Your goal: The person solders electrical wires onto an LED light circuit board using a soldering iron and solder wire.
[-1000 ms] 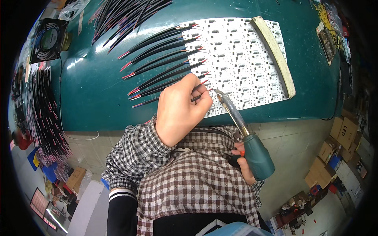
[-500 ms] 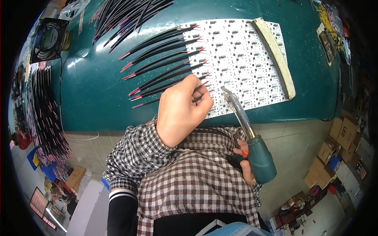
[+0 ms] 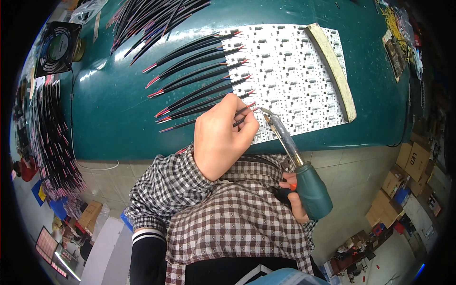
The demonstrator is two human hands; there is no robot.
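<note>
My left hand (image 3: 221, 135) pinches a thin black cable (image 3: 242, 109) over the lower left edge of a white circuit board panel (image 3: 285, 83). Red wire ends stick out past the fingertips. My right hand (image 3: 297, 204) is wrapped round the green handle of a soldering iron (image 3: 315, 192). The bent tip of the iron is close to those wire ends, above the board; whether it touches cannot be made out. Several black cables (image 3: 190, 71) lie in a row further up, their right ends on the board's left margin, with red and white wires showing at both ends.
A pale, slightly curved bar (image 3: 332, 71) lies across the board's right side. On the green table (image 3: 114, 118), a loose heap of cables (image 3: 152, 23) is at the back. A small black fan (image 3: 59, 47) stands at the left, above a hanging cable bundle (image 3: 52, 137). Cardboard boxes (image 3: 413, 159) sit right.
The soldering iron's tip has shifted left and slightly down, closer to the wire ends. My left hand has moved a little to the right with the cable still pinched.
</note>
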